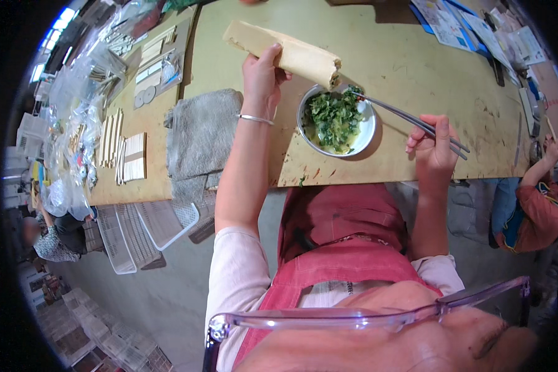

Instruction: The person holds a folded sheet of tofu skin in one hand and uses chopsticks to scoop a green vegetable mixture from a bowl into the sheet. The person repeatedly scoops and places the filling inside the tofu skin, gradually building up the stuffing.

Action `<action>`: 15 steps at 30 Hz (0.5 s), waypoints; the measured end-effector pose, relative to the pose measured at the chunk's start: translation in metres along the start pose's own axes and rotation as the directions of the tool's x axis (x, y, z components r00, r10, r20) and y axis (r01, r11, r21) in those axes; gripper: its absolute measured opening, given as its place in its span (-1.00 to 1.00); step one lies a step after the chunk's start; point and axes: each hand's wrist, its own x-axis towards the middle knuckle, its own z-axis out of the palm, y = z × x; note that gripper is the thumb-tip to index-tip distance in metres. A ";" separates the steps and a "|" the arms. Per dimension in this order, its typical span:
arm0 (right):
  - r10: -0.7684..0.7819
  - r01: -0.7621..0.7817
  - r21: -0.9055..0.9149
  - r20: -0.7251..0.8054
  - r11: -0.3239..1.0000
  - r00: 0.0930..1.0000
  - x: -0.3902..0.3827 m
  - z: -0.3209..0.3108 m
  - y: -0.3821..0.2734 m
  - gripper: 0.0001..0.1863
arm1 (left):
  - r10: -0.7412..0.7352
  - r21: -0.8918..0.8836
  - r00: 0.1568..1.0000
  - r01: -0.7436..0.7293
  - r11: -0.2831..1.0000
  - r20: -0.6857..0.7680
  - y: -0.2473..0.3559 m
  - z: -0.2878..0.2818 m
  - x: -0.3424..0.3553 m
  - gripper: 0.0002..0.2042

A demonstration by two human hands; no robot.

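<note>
My left hand [264, 73] is closed around a long, pale-yellow rolled flatbread [304, 57], held slanting above the table. Its ragged right end hangs over the upper rim of a white bowl [367, 131]. Chopped green leafy vegetables [332, 118] fill much of that bowl, with some yellowish liquid low in it. In my right hand [437, 139] is a pair of dark grey chopsticks [395, 111]. Their tips reach the greens at the bowl's upper right, close under the flatbread's end; whether they grip any greens I cannot make out.
The bowl stands on a worn yellowish table [242, 166]. A grey cloth [201, 133] lies left of my left forearm. Wooden strips [132, 158] and plastic bags [71, 118] occupy the far left. Papers [452, 28] lie at the back right. Another person [533, 201] sits at the right.
</note>
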 end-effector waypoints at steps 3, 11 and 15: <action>-0.023 0.022 0.082 0.013 0.996 1.000 0.005 0.001 -0.002 -0.56 | -0.058 -0.067 0.997 0.062 0.996 0.054 -0.002 0.001 0.002 -0.77; 0.017 -0.023 0.203 0.033 0.979 0.999 0.018 0.014 -0.012 -0.56 | -0.090 -0.077 0.985 0.102 0.992 0.147 0.003 0.011 -0.007 -0.76; 0.125 -0.131 0.299 0.039 0.945 0.991 0.027 0.006 -0.007 -0.57 | -0.052 0.001 0.998 0.052 0.999 0.037 -0.002 0.010 -0.003 -0.79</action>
